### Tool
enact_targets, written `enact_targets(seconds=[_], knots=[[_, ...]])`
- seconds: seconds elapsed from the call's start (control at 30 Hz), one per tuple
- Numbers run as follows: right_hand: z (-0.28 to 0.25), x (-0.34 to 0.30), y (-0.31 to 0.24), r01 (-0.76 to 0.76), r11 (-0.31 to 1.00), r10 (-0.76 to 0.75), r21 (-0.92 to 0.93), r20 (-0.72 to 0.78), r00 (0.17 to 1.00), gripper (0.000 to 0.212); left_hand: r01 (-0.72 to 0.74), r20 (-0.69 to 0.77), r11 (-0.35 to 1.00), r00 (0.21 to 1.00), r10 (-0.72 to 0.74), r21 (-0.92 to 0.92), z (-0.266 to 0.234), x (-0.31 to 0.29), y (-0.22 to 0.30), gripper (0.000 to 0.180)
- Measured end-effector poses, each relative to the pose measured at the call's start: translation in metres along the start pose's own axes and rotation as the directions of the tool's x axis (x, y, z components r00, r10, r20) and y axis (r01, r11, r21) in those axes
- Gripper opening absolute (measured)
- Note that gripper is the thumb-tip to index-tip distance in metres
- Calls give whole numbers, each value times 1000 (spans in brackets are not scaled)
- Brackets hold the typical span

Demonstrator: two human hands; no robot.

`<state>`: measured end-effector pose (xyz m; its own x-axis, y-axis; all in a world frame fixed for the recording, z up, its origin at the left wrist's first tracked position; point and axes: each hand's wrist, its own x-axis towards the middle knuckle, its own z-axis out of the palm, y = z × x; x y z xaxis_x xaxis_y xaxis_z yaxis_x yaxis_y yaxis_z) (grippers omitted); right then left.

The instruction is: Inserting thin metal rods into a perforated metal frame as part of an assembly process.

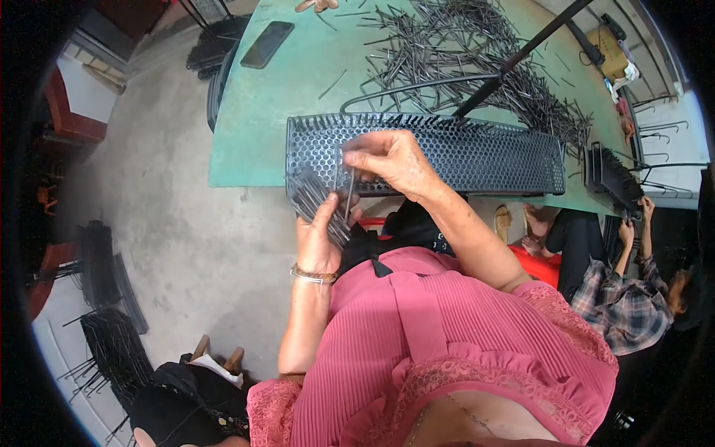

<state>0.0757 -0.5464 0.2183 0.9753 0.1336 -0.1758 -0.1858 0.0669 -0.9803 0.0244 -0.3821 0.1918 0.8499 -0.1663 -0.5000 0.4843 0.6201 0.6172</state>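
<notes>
My left hand (316, 242) is wrapped round a bundle of thin dark metal rods (309, 195), which fan out toward the upper left. Just above it, my right hand (406, 165) pinches a single thin rod (350, 195) by its upper end; motion smears the fingertips a little. Both hands are at the left part of a long black perforated metal rack (484, 153), which lies along the near edge of the green table (246, 141). A row of short dark pegs stands along the rack's far edge, toward its left half.
A large heap of loose rods (454, 59) covers the table beyond the rack. A dark bar (529, 48) slants above it. A phone (267, 45) lies far left. On the right, another person (622, 298) handles a similar black rack (612, 179). Black racks (115, 346) stand left.
</notes>
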Motion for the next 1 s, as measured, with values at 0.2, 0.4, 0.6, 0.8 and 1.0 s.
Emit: enact_targets(seconds=[0.2,0.4,0.6,0.8,1.0], knots=[[-4,30,-18,456,832,-529,-316,-205,823,15,63,-5,997,998,-63,36,-5,-7,-8,18],[-2,67,-8,590,568,-744,-573,-53,666,13,114,-15,991,993,-113,77,-9,-11,-21,22],[-3,75,-1,628,441,-800,-641,36,599,12,140,6,986,990,-141,87,-10,-8,-17,23],[0,78,7,663,352,-839,-661,90,536,10,205,36,972,977,-210,115,-6,-12,-19,23],[-3,82,15,638,174,-837,-750,229,497,12,216,123,965,964,-235,147,-6,-12,-17,21]])
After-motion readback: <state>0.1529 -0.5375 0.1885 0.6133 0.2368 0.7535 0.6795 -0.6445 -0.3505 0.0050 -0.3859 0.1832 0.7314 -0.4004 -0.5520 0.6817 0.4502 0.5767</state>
